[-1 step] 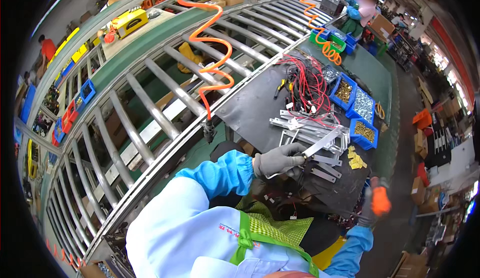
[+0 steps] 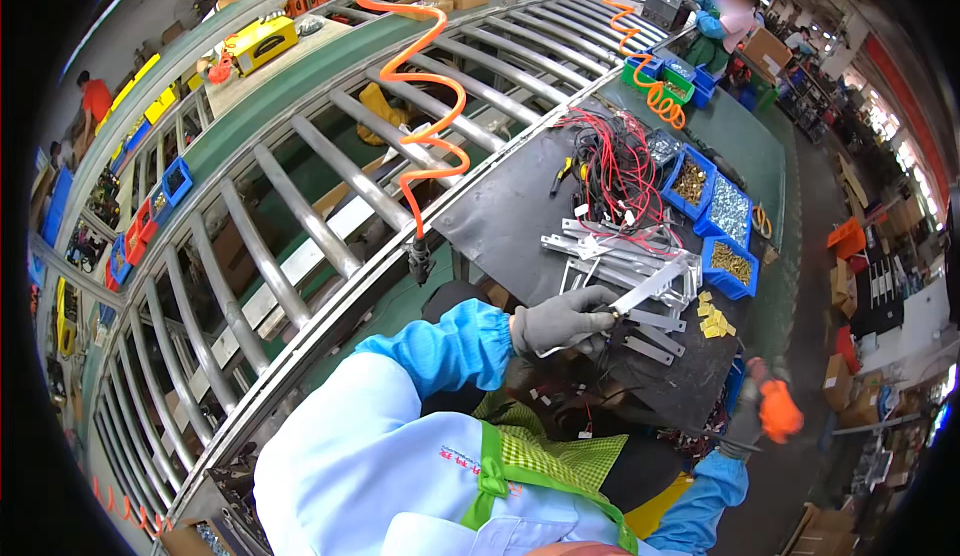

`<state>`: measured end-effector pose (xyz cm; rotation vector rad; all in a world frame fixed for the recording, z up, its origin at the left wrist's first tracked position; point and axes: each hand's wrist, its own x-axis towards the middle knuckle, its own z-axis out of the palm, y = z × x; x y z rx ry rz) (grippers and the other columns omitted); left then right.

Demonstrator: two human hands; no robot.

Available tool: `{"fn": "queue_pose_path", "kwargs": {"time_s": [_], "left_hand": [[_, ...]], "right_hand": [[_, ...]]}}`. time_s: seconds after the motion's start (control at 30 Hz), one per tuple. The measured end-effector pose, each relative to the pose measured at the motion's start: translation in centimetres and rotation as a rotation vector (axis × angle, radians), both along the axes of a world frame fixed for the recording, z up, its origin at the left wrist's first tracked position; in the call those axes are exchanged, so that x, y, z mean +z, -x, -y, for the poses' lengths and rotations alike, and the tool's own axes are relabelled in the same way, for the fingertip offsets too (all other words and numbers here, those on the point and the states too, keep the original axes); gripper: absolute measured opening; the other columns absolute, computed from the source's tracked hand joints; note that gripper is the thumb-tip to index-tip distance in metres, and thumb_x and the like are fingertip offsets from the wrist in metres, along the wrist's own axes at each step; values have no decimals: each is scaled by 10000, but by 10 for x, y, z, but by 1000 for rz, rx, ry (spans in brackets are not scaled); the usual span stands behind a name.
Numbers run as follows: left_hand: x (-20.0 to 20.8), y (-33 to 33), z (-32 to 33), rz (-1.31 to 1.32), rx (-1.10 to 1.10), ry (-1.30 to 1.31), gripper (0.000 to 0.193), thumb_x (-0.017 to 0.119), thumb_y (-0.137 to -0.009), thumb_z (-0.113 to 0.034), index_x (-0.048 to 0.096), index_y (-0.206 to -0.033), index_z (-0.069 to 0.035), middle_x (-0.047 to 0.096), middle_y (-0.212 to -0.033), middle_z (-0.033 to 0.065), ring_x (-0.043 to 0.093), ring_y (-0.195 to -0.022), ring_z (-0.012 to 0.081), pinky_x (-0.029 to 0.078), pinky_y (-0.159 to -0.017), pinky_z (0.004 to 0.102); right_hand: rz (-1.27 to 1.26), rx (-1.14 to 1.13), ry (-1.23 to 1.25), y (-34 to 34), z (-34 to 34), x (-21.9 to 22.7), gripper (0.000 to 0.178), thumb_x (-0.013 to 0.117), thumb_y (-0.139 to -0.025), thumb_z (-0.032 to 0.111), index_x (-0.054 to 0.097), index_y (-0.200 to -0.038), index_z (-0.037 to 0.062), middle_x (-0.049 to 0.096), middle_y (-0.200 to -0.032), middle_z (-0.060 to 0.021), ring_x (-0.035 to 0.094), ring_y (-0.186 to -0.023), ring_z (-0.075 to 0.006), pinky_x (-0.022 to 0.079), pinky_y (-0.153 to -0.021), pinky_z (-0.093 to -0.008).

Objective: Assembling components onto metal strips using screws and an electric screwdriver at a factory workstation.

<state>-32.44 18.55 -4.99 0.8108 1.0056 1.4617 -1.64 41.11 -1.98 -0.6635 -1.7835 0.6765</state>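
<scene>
My left hand (image 2: pixel 562 322), in a grey glove, is closed on one end of a flat metal bracket (image 2: pixel 652 286) above the black work surface. A thin white loop, perhaps a wire, shows below its fingers. Beside this hand lie loose flat metal strips (image 2: pixel 660 340) and a heap of silver brackets (image 2: pixel 610 252). My right hand (image 2: pixel 742 424), also gloved in grey, is out past the right edge of the surface. It is closed around an orange tool (image 2: pixel 780 412), blurred by motion, so its exact kind does not show.
Blue bins of small fasteners (image 2: pixel 728 268) line the right side, near yellow pieces (image 2: pixel 714 318). Red and black wires (image 2: pixel 622 161) lie at the back. A roller conveyor (image 2: pixel 330 236) runs along the left, with a coiled orange hose (image 2: pixel 440 86) hanging over it. Another person (image 2: pixel 735 18) stands far right.
The orange tool in my right hand has shifted right and tilted. My left hand and the bracket have moved very slightly right.
</scene>
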Motion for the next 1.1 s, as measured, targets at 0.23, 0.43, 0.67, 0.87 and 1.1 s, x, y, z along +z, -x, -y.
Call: {"fn": "queue_pose_path", "kwargs": {"time_s": [0.23, 0.43, 0.67, 0.87, 1.1], "left_hand": [[13, -35, -36, 43, 2, 40, 356, 594, -977, -235, 500, -1280, -75, 588, -917, 15, 598, -714, 79, 516, -627, 239], [10, -37, -36, 32, 72, 24, 346, 573, -985, -223, 497, -1279, -57, 599, -962, 12, 598, -744, 70, 518, -641, 229], [17, -47, -32, -51, 72, 33, 380, 594, -969, -232, 498, -1298, -69, 619, -970, 29, 612, -725, 78, 526, -641, 244], [11, -48, -27, -54, 74, 16, 374, 584, -974, -225, 495, -1303, -70, 615, -972, 17, 597, -744, 66, 515, -638, 225], [10, -51, -28, -129, 58, 62, 324, 571, -985, -217, 510, -1267, -68, 630, -921, 14, 578, -705, 54, 500, -620, 212]], "right_hand": [[-830, 314, -90, 47, 82, 87, 527, 660, -799, 314, 520, -1130, -70, 580, -955, -132, 567, -737, -242, 477, -725, -374], [-713, 640, -398, 103, 124, 97, 724, 595, -878, 523, 395, -1397, 59, 548, -928, -101, 522, -648, -182, 458, -572, -345], [-680, 695, -420, 102, 133, 89, 855, 609, -886, 529, 229, -1491, 58, 545, -899, -108, 551, -641, -187, 497, -545, -352], [-653, 734, -403, 106, 131, 87, 893, 646, -881, 480, 169, -1519, 77, 564, -891, -121, 580, -616, -208, 523, -511, -369], [-500, 874, -426, 102, 136, 82, 883, 795, -746, 503, 341, -1372, 76, 629, -821, -122, 619, -614, -225, 550, -536, -363]]}}
